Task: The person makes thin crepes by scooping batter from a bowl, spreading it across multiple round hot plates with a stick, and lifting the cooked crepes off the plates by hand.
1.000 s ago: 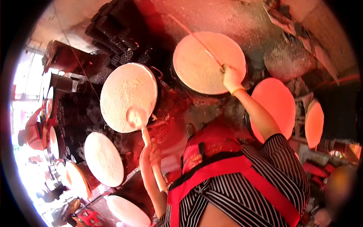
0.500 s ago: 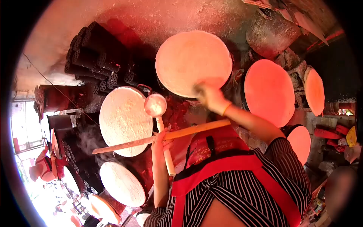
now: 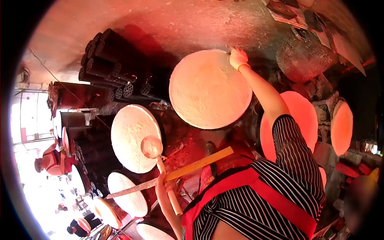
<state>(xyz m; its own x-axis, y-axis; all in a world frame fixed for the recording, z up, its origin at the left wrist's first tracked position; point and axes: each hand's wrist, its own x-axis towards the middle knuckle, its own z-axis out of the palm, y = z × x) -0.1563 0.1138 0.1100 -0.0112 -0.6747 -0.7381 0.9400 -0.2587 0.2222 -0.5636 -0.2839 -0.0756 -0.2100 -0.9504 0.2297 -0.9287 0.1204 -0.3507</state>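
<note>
My left hand [image 3: 162,183] is closed around a ladle [image 3: 151,147] and a long flat spatula [image 3: 200,164] with a wooden handle. The two tools cross in its grip, and the ladle's round bowl overlaps the left griddle. My right hand [image 3: 239,59], in a pale glove with a yellow cuff, is closed at the far right rim of a large round griddle. A small dark thing shows at its fingertips, too small to make out. Pale flatbread [image 3: 210,88] covers this griddle right to the edge.
More round griddles stand around: a pale one [image 3: 134,132] at left, another [image 3: 127,192] below it, a reddish one [image 3: 296,116] at right. Black coal briquettes [image 3: 116,50] are stacked along the wall. People work at far left, one in a red apron [image 3: 56,160].
My right hand has moved from the near edge of the large griddle to its far right rim. My left hand keeps both tools. The view has shifted, so the surroundings appear lower.
</note>
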